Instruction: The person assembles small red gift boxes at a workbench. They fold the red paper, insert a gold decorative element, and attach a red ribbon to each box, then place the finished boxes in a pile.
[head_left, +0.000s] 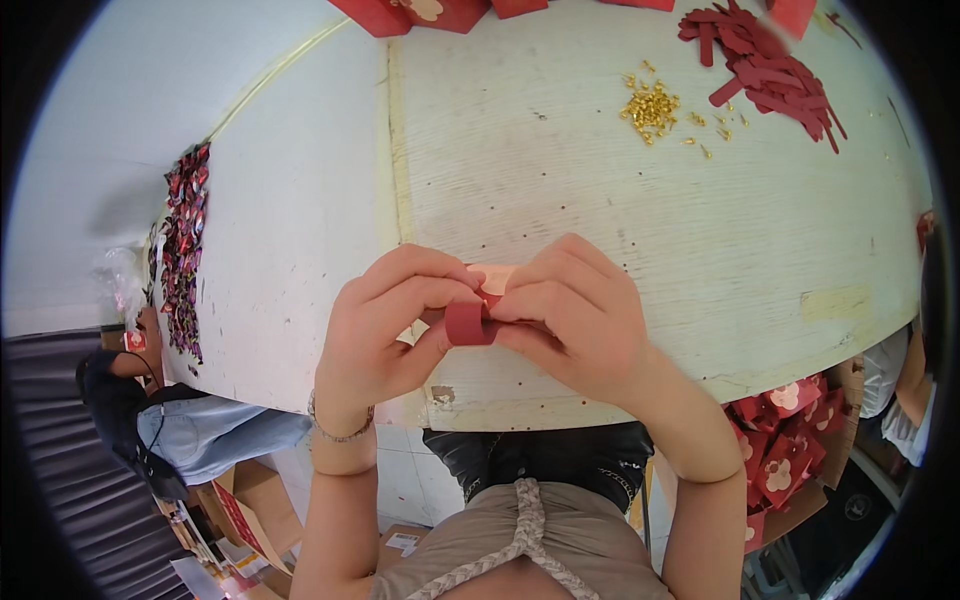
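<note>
Near the table's front edge, both hands close on a small red gift box (489, 299) with a pale peach patch, mostly hidden by my fingers. A dark red strap (465, 325) bends in a loop on the side facing me. My left hand (393, 315) pinches the box and the strap's left side between thumb and fingers. From the other side my right hand (575, 310) grips the box, its fingertips beside the strap's end. Whether a fastener sits between the fingertips cannot be made out.
Gold metal fasteners (650, 110) lie heaped at the far right, beside a pile of dark red straps (775, 75). Red boxes (440, 14) stand along the far edge. Wrapped packets (186, 250) line the left side. A carton of red boxes (790, 450) stands below right. Another person (190, 430) is at left.
</note>
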